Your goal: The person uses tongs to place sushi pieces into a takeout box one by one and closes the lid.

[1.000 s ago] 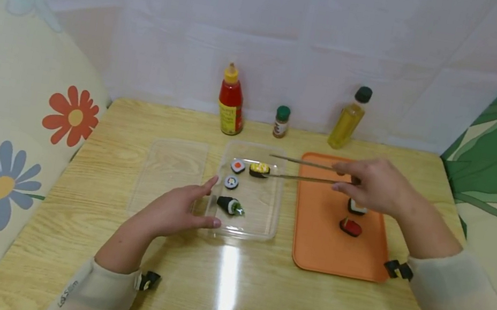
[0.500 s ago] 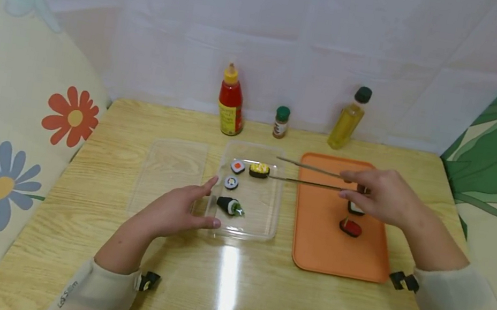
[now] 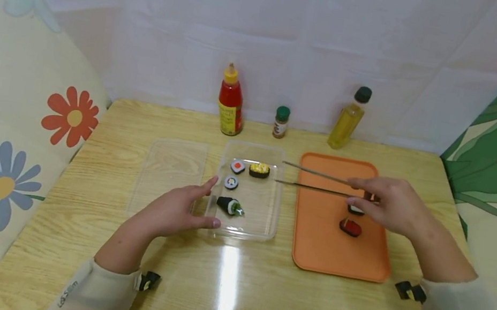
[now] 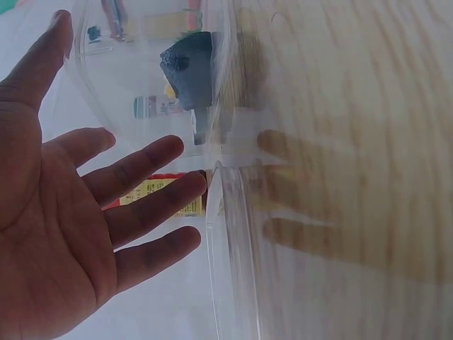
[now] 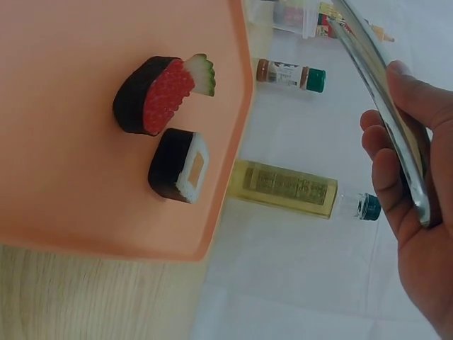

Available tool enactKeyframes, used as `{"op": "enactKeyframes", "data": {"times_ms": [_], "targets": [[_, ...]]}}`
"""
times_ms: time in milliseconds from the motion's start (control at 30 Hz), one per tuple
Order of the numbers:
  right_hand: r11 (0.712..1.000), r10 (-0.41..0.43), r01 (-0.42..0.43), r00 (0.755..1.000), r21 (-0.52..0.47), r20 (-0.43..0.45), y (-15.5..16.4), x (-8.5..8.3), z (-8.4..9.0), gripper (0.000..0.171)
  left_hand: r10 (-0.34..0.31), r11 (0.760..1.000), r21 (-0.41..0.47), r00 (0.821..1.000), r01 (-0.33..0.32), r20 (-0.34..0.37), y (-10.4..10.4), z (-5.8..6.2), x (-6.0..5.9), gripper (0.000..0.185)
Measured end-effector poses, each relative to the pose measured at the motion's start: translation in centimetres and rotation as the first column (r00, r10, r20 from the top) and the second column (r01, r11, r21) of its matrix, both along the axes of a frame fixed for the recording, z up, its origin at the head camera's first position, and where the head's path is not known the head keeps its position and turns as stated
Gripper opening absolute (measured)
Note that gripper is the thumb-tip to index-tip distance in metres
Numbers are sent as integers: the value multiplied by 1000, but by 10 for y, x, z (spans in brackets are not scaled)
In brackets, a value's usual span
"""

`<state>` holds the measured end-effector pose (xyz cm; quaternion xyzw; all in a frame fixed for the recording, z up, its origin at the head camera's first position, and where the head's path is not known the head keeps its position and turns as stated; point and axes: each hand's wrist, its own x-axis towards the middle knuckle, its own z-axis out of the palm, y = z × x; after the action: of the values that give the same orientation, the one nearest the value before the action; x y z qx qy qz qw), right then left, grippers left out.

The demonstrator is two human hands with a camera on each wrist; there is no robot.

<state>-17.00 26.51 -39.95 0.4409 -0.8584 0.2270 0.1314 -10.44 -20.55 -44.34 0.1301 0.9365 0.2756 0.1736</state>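
Note:
My right hand [image 3: 389,202] grips metal tongs [image 3: 316,189] above the orange tray [image 3: 330,254]; their spread tips point left near the clear plastic container [image 3: 257,221] and hold nothing. Beneath that hand lie a red-topped sushi piece [image 5: 163,95] and a white rice roll with a black wrap [image 5: 177,164]. My left hand [image 3: 176,211] is at the container's left side, fingers extended, thumb by its front rim. Inside the container are a yellow-topped sushi piece [image 3: 259,170], two round rolls, one with a red centre [image 3: 238,166], and a black cone-shaped hand roll [image 3: 229,205].
A clear lid [image 3: 170,170] lies left of the container. Along the back stand a red sauce bottle [image 3: 231,109], a small green-capped spice jar [image 3: 281,122] and an oil bottle [image 3: 347,122]. A white cloth hangs behind the table.
My right hand and the tongs have moved right and slightly nearer, drawing the tips away from the yellow-topped sushi piece. That piece stays in the container, and my left hand keeps its place.

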Motion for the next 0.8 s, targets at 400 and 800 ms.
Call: {"op": "enactKeyframes", "data": {"times_ms": [400,800], "targets": [[998,-61,60,998,-20,-23,20,12,-5,43,-5,1000,-4,1000,5,-3,1,-1,-1,113],[992,-114,112,993,-58,-31,43,25,-12,46,-12,1000,-11,1000,12,-3,0,0,-2,113]]}}
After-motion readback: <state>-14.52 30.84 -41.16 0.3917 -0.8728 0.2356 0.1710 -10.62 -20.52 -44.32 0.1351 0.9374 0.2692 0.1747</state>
